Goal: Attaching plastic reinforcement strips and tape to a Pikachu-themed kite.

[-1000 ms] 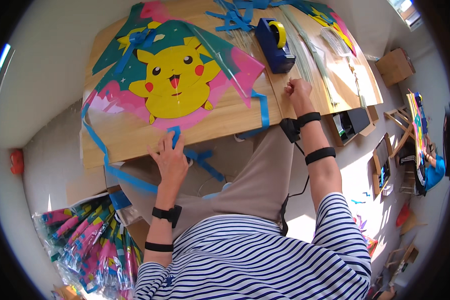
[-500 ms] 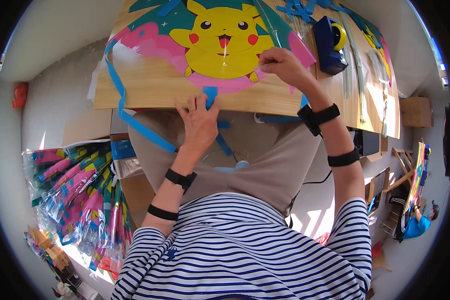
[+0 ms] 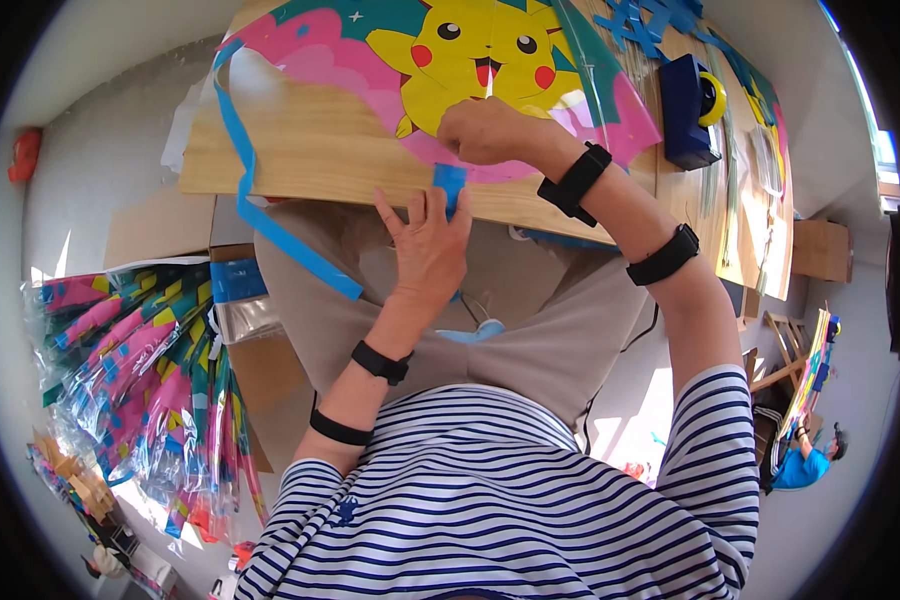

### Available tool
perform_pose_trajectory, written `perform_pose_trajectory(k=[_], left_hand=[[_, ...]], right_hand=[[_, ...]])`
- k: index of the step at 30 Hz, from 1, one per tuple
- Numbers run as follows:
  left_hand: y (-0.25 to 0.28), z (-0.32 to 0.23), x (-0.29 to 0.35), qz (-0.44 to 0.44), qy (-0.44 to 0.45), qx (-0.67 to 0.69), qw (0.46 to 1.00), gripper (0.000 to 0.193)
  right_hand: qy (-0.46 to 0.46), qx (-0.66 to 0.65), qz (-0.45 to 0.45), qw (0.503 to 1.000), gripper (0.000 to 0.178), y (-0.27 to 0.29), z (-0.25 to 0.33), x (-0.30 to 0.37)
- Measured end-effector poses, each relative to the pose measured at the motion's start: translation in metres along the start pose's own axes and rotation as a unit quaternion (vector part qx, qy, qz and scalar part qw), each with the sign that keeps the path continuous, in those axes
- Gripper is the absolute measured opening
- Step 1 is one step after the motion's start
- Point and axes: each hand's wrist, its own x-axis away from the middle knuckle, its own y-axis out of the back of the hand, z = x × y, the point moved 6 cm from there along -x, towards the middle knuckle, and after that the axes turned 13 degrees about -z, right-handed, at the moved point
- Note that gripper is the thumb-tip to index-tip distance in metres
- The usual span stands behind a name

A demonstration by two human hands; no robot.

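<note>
A thin printed kite sheet [image 3: 370,85] with a yellow cartoon figure on pink and green lies on the wooden table [image 3: 300,150]. My left hand [image 3: 430,250] is at the table's near edge, its thumb and forefinger closed on a short blue ribbon [image 3: 449,178] that reaches the sheet's lower pink edge; its other fingers spread on the wood. Just above the ribbon, my right hand [image 3: 485,130] hovers over the sheet's lower edge, fingers curled into a pinch. Whatever is in that pinch is hidden or too small to make out.
A long blue ribbon [image 3: 245,185] trails off the table's left side onto my leg. A dark blue tape dispenser [image 3: 685,115] with a yellow roll stands right, beside thin rods [image 3: 715,170]. Plastic-wrapped printed kites [image 3: 140,380] are heaped left. Another person [image 3: 802,467] sits far right.
My right hand has moved left and slightly down, from beside the yellow figure to just above the short blue ribbon. My left hand stays at that ribbon; the whole view has shifted a little.
</note>
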Motion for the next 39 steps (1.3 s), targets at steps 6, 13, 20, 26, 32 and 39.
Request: perform_pose_trajectory(k=[6,13,20,26,32,39], left_hand=[[-0.0009,0.0026,0.0000,-0.024,0.002,0.017,1.000,0.052],[0.0012,0.0022,-0.0016,-0.017,0.015,0.028,0.999,0.053],[-0.0014,0.0000,-0.0016,-0.025,-0.006,0.013,1.000,0.049],[-0.0036,-0.0011,-0.0006,-0.029,-0.011,0.020,0.999,0.049],[-0.0027,-0.0009,-0.0014,-0.029,-0.017,0.019,0.999,0.048],[0.0007,0.0001,-0.0034,-0.027,-0.012,0.033,0.999,0.046]], right_hand=[[0.010,0.008,0.010,1.000,0.004,-0.0082,-0.0011,-0.0043],[0.005,0.006,0.005,1.000,0.003,-0.0066,0.0009,-0.0032],[0.003,0.002,-0.011,1.000,0.003,-0.0062,0.0005,-0.0029],[0.000,0.012,-0.014,1.000,0.003,-0.0063,0.0002,-0.0024],[-0.002,0.020,-0.025,1.000,0.004,-0.0082,-0.0015,-0.0034],[-0.020,0.087,-0.034,0.995,0.010,-0.0073,-0.0012,-0.0044]])
